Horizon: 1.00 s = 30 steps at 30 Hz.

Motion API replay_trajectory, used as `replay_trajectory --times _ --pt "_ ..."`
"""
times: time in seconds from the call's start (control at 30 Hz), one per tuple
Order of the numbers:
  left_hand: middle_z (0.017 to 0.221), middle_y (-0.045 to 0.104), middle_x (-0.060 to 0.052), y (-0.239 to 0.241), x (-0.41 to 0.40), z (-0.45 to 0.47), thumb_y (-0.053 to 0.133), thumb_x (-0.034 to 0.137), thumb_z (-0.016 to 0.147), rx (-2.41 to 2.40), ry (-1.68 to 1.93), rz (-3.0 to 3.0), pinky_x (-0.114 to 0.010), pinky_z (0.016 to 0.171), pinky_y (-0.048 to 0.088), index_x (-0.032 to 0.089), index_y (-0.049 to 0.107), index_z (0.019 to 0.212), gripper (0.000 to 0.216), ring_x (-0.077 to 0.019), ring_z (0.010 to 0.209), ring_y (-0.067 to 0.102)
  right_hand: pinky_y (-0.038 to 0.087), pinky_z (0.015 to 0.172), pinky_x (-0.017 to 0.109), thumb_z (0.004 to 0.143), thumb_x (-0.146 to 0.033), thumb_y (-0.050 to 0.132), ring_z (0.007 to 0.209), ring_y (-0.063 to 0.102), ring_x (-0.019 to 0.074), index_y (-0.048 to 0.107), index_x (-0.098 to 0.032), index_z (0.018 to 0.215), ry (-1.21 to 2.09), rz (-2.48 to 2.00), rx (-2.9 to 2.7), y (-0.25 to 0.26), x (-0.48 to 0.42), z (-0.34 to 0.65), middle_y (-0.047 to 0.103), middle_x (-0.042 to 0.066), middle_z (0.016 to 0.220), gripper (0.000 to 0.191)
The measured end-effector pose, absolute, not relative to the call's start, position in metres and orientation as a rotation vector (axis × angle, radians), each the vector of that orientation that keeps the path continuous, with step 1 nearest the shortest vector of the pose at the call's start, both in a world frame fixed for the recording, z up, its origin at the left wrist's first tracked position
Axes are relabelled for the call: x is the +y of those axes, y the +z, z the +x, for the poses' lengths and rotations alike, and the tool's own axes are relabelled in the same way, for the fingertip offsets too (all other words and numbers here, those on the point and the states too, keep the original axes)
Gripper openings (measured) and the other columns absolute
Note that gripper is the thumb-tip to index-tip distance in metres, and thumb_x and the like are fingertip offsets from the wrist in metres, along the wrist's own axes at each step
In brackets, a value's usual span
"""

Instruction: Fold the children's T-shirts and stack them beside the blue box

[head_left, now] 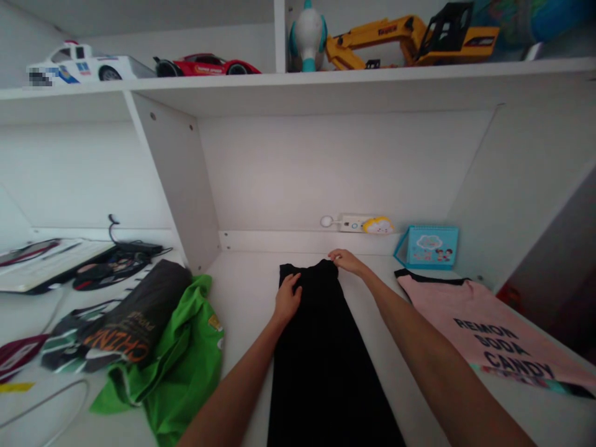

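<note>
A long black garment (326, 354), its kind hard to make out, lies lengthwise on the white desk and runs off the bottom of the view. Its narrow far end shows a slightly uneven edge. My left hand (288, 298) rests on the left side near that end, fingers stretched over the cloth. At the far right corner, my right hand (347, 259) pinches the garment's edge between thumb and fingers. To the right lies a pink shirt (484, 329) with black lettering, spread flat.
Left are a green garment (190, 354), a dark printed shirt (139, 316), and a white keyboard-like device (51, 264). A power strip (354, 223) and blue desk calendar (431, 247) stand at the back. Overhead, a shelf (261, 84) holds toy vehicles.
</note>
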<state>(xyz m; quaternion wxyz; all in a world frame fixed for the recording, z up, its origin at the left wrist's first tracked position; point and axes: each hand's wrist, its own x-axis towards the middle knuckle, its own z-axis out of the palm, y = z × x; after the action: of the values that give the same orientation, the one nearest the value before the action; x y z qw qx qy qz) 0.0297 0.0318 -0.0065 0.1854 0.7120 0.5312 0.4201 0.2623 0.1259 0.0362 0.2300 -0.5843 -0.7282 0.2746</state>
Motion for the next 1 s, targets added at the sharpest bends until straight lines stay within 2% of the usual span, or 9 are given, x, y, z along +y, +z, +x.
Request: replay_trajectory --times 0.13,0.2,0.33,0.5,0.63,0.7,0.8,0.9,1.0 --pt "0.128 0.044 -0.010 -0.006 0.031 0.029 0.047 0.014 0.078 1.515 1.150 1.995 -0.032 0.101 0.029 0.015 0.050 0.120 0.042 -0.0193 0.117 0.041 0.048 0.070 0.032 0.084 -0.028 0.051 0.082 0.057 0.0144 0.056 -0.013 0.098 0.713 -1.526 -2.128 0.046 0.134 0.262 0.058 0.005 0.100 0.021" --pt "0.128 0.044 -0.009 -0.005 0.031 0.029 0.047 0.014 0.077 1.517 1.160 1.984 -0.034 0.102 0.028 0.017 0.050 0.120 0.043 -0.0191 0.118 0.040 0.048 0.068 0.031 0.084 -0.029 0.051 0.079 0.057 0.0136 0.056 -0.013 0.098 0.704 -1.541 -2.180 0.048 0.136 0.263 0.058 0.004 0.097 0.022" --pt "0.130 0.042 -0.010 -0.005 0.030 0.030 0.046 0.012 0.077 1.507 1.178 1.981 -0.033 0.102 0.027 0.015 0.047 0.122 0.046 -0.0190 0.120 0.037 0.048 0.073 0.035 0.084 -0.031 0.050 0.088 0.055 0.0168 0.051 -0.015 0.109 0.655 -1.591 -2.283 0.052 0.141 0.264 0.054 0.006 0.107 0.029" --pt "0.133 0.037 -0.013 -0.004 0.029 0.031 0.044 0.010 0.076 1.515 1.148 2.011 -0.031 0.104 0.025 0.011 0.042 0.126 0.050 -0.0187 0.123 0.033 0.047 0.076 0.037 0.085 -0.031 0.050 0.092 0.054 0.0179 0.051 -0.016 0.110 0.461 -1.753 -2.327 0.055 0.141 0.260 0.052 0.006 0.111 0.030" --pt "0.132 0.036 -0.016 -0.004 0.030 0.032 0.045 0.010 0.074 1.637 1.056 2.005 -0.031 0.102 0.028 0.006 0.040 0.126 0.053 -0.0219 0.120 0.037 0.046 0.078 0.038 0.085 -0.031 0.049 0.093 0.054 0.0174 0.050 -0.017 0.111 0.236 -1.888 -2.237 0.055 0.129 0.253 0.052 0.007 0.111 0.030" --pt "0.131 0.037 -0.016 -0.004 0.030 0.032 0.046 0.010 0.073 1.678 1.049 1.997 -0.031 0.101 0.029 0.007 0.041 0.126 0.053 -0.0224 0.120 0.038 0.044 0.080 0.039 0.086 -0.031 0.048 0.095 0.053 0.0185 0.050 -0.016 0.110 0.166 -1.889 -2.206 0.054 0.117 0.244 0.051 0.008 0.112 0.029" --pt "0.131 0.038 -0.013 -0.003 0.030 0.032 0.046 0.011 0.072 1.700 1.066 1.984 -0.031 0.102 0.028 0.011 0.044 0.124 0.052 -0.0223 0.120 0.037 0.037 0.089 0.036 0.090 -0.025 0.036 0.105 0.049 0.0208 0.052 -0.015 0.111 0.143 -1.810 -2.235 0.046 0.093 0.227 0.051 0.012 0.116 0.029" --pt "0.131 0.038 -0.015 -0.004 0.031 0.033 0.045 0.011 0.073 1.710 1.050 2.002 -0.030 0.102 0.027 0.007 0.044 0.123 0.051 -0.0226 0.121 0.036 0.028 0.096 0.033 0.089 -0.025 0.033 0.118 0.038 0.0224 0.047 -0.014 0.120 0.194 -1.735 -2.314 0.026 0.069 0.214 0.043 0.014 0.128 0.036" --pt "0.132 0.037 -0.016 -0.004 0.031 0.033 0.044 0.012 0.074 1.723 1.041 2.012 -0.031 0.102 0.026 0.007 0.042 0.124 0.051 -0.0225 0.122 0.034 0.022 0.099 0.042 0.087 -0.041 0.033 0.129 0.020 0.0244 0.029 -0.016 0.134 0.267 -1.756 -2.343 0.008 0.060 0.210 0.025 0.011 0.141 0.053"
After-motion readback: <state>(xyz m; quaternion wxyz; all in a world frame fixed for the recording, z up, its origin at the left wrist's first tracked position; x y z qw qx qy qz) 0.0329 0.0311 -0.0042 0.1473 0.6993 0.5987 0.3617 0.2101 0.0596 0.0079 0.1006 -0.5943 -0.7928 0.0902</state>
